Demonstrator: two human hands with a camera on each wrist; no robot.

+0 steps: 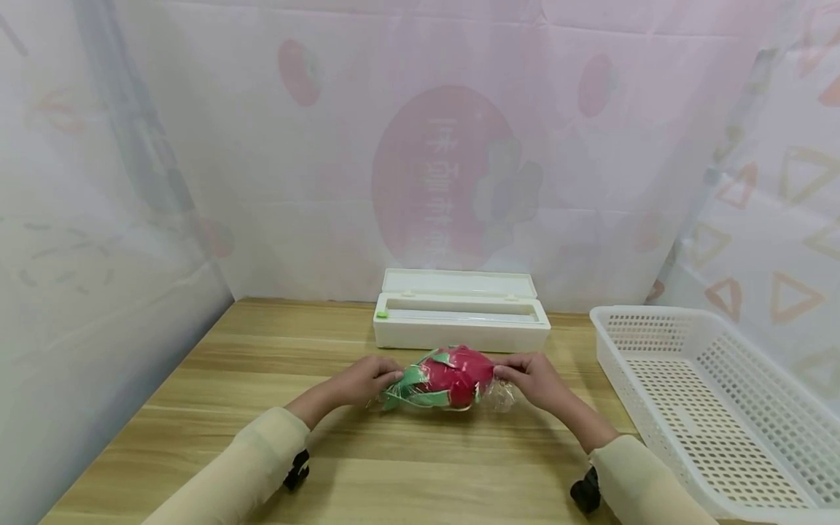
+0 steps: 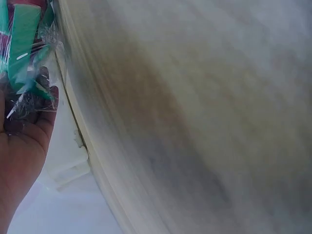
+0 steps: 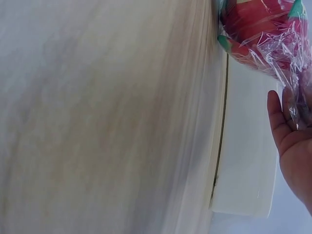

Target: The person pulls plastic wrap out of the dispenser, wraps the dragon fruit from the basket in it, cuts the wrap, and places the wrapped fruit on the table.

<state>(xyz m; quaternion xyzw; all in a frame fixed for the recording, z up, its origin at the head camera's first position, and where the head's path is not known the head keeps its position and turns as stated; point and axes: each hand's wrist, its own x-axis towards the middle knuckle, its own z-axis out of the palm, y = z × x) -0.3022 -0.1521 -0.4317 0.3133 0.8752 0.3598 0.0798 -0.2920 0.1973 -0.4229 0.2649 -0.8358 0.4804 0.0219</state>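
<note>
A red dragon fruit (image 1: 459,370) with green scales, wrapped in clear cling film (image 1: 501,397), is between the two hands close over the table. My left hand (image 1: 366,379) pinches the gathered film at the green left end. At the other end, my right hand (image 1: 539,380) holds the twisted film between thumb and fingers. In the left wrist view, crumpled film and a green scale (image 2: 22,46) lie against the left fingers. The right wrist view shows the film bunched into a tail at the right hand (image 3: 300,156).
Behind the fruit stands a white cling film dispenser box (image 1: 462,337) with its lid raised and a green slider (image 1: 382,315) at its left. A white perforated plastic basket (image 1: 656,415) is on the right of the wooden table (image 1: 420,481). Printed curtains (image 1: 262,168) enclose the back and sides.
</note>
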